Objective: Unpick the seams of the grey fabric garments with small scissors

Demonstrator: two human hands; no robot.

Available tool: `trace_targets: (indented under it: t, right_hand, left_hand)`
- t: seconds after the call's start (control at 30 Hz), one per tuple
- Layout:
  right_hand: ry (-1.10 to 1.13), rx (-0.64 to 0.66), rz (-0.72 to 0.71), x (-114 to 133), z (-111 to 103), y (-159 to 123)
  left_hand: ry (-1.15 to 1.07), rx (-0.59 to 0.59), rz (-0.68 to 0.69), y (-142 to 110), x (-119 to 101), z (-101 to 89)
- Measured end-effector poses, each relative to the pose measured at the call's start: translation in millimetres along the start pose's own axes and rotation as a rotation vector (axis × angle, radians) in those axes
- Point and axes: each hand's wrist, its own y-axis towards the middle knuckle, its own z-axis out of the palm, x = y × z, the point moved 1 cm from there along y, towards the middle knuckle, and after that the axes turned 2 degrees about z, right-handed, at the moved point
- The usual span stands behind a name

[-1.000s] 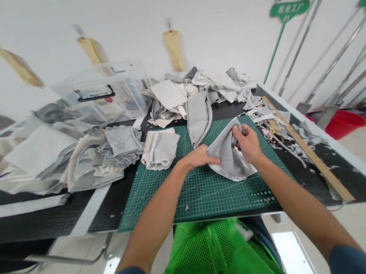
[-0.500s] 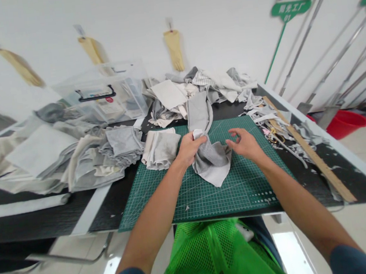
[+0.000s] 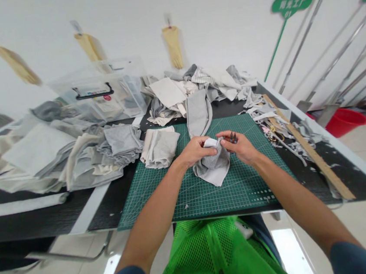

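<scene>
A piece of grey cloth [image 3: 213, 168] with a paler underside hangs bunched over the green cutting mat [image 3: 190, 201]. My left hand [image 3: 195, 150] is closed on its upper left part, thumb on top. On the other side, my right hand [image 3: 240, 148] pinches the upper edge of this cloth between thumb and fingertips. Two dark pointed tips, which look like thread snips [image 3: 233, 137], stick up from among the right fingers; their handles are hidden. Just behind the hands lies a long grey cloth piece [image 3: 197, 111]. A folded stack of cloth [image 3: 160, 148] rests left of them.
Heaps of grey and cream cloth [image 3: 46, 147] cover the left, beside a clear plastic box [image 3: 107, 101]. Another cloth pile [image 3: 168, 92] stands at the back. To the right are a wooden ruler [image 3: 308, 145] and fabric scraps [image 3: 265, 115]. A red bucket [image 3: 348, 122] is beyond the table edge.
The cloth came left and lower, hanging from my left hand. My right hand let go of it, moved away with fingers apart, then came back to pinch its upper edge, with dark tips now showing.
</scene>
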Motion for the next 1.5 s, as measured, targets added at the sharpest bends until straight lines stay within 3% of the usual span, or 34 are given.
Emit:
trace_targets:
  t: [0.07,0.17,0.27,0.33,0.47,0.57,0.77,0.93,1.13,1.33,1.5]
  right_hand:
    - [0.011,0.010,-0.026,0.5,-0.2,0.3]
    - [0.000,-0.079,-0.065,0.2,-1.9,0.9]
    - [-0.102,-0.195,-0.110,2.8,-6.1,-0.5]
    - [-0.176,-0.204,-0.158,8.6,-9.2,-3.9]
    - [-0.270,0.043,-0.150,21.2,-9.2,-12.6]
    - [-0.311,0.131,-0.164,22.4,-3.3,-13.4]
    - [-0.415,-0.058,-0.334,11.9,7.3,-4.5]
    - [-0.503,-0.180,-0.297,8.3,7.1,-2.1]
    - [-0.462,-0.114,-0.138,4.1,6.6,-1.0]
    - [-0.422,-0.424,-0.205,15.8,-1.1,-2.6]
    - [-0.388,-0.539,-0.296,21.9,-2.9,-6.5]
  left_hand:
    - [-0.032,0.005,-0.011,-0.2,-1.1,1.1]
    - [-0.171,-0.034,-0.049,2.1,-1.5,1.7]
    - [-0.232,-0.142,-0.053,6.2,0.6,-0.9]
    - [-0.174,-0.218,-0.023,8.0,2.9,-3.4]
    - [0.028,-0.272,0.024,7.3,4.5,-1.3]
    - [0.144,-0.205,0.028,5.5,2.0,8.1]
    - [0.275,-0.008,0.064,3.8,-0.7,16.1]
    - [0.238,0.046,0.097,2.6,-2.0,15.0]
    - [0.185,0.053,0.097,2.2,-1.1,15.9]
    - [0.038,0.008,0.138,2.6,-2.1,15.0]
    - [0.180,0.066,0.194,3.8,-6.6,9.8]
